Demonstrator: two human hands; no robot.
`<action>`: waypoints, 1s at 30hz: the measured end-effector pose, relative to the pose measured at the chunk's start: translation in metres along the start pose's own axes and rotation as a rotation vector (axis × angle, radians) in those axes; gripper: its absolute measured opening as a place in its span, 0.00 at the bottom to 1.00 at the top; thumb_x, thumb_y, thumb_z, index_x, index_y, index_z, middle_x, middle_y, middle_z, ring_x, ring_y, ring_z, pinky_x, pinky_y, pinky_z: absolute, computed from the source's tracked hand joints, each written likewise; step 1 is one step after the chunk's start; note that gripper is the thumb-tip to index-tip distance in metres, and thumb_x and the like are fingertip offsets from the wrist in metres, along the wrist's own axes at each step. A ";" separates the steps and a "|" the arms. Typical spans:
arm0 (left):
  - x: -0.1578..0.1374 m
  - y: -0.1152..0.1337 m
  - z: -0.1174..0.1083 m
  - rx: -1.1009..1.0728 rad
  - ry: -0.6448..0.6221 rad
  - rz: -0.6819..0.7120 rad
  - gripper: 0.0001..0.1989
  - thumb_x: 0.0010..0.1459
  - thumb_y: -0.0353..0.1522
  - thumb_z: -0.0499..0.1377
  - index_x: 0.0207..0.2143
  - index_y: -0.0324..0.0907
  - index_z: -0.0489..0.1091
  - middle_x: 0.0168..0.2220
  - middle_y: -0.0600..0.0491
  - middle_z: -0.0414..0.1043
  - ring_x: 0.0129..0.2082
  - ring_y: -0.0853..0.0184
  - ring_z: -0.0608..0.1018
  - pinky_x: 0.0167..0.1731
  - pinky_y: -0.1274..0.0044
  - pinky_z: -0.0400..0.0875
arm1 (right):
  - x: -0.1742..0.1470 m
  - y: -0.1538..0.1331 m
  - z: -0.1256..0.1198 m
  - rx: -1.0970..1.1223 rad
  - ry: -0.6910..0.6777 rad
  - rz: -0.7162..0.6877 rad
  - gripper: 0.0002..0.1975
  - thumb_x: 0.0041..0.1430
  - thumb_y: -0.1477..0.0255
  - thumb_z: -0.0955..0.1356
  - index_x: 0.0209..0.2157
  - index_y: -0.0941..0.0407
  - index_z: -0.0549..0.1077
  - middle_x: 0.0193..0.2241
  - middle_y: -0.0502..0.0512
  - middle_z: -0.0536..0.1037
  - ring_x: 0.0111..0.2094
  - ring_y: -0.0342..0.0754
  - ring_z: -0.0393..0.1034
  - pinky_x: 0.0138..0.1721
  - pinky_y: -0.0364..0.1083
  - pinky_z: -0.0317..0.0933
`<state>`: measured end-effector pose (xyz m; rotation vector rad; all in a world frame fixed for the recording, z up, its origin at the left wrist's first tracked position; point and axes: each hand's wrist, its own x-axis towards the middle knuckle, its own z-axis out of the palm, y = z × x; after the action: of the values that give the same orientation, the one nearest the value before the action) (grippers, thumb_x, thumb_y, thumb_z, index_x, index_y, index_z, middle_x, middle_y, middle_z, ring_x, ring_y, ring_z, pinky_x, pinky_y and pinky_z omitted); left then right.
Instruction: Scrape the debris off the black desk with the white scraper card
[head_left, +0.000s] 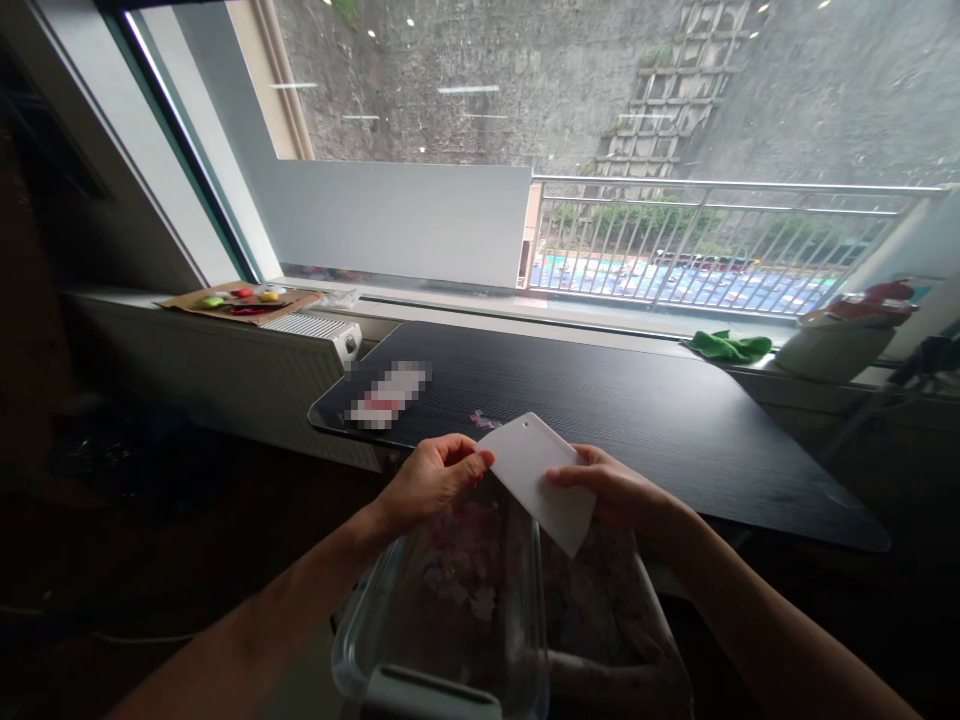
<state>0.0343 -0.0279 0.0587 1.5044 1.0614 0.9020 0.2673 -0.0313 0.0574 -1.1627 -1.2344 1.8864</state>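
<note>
A thin, flat white plastic scraper point(531, 462) with a small hole near its top corner is held tilted above a clear plastic box. My left hand point(442, 472) pinches its left corner between thumb and fingers. On the other side, my right hand point(611, 488) grips it, thumb flat on the face and fingers hidden behind. Below, the clear box point(541, 640) has a grey latch at its near side and pinkish and whitish scraps inside. A small crumpled pink wrapper point(484, 420) lies on the dark table just beyond the scraper.
The dark table point(600, 385) runs along the window sill. A blurred-out white and red item point(388, 396) lies at its left. On the sill sit a green cloth point(727, 347) and a bag point(840, 335). Cardboard point(180, 301) with colourful pieces rests beside a white radiator point(300, 375).
</note>
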 end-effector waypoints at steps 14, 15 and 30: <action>0.016 -0.023 -0.032 0.785 0.297 0.393 0.13 0.59 0.31 0.48 0.30 0.39 0.71 0.30 0.50 0.73 0.33 0.64 0.73 0.37 0.72 0.68 | 0.005 -0.059 0.009 -1.159 0.198 -0.323 0.15 0.56 0.66 0.65 0.42 0.54 0.78 0.24 0.50 0.77 0.25 0.43 0.67 0.26 0.41 0.55; 0.015 -0.028 -0.034 0.861 0.284 0.429 0.13 0.59 0.30 0.47 0.31 0.39 0.71 0.32 0.49 0.73 0.35 0.63 0.73 0.39 0.71 0.68 | 0.010 -0.060 0.013 -1.270 0.208 -0.344 0.15 0.57 0.69 0.63 0.42 0.53 0.78 0.24 0.50 0.78 0.26 0.44 0.67 0.26 0.41 0.54; 0.010 -0.033 -0.033 1.160 0.238 0.413 0.06 0.54 0.31 0.59 0.34 0.43 0.75 0.34 0.52 0.74 0.36 0.63 0.74 0.55 0.54 0.52 | 0.017 -0.060 0.024 -1.654 0.108 -0.320 0.16 0.57 0.76 0.62 0.40 0.50 0.77 0.35 0.53 0.81 0.37 0.47 0.73 0.34 0.40 0.55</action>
<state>0.0014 -0.0061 0.0322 2.6897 1.6111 0.7574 0.2391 -0.0035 0.1113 -1.4980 -2.7528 0.2149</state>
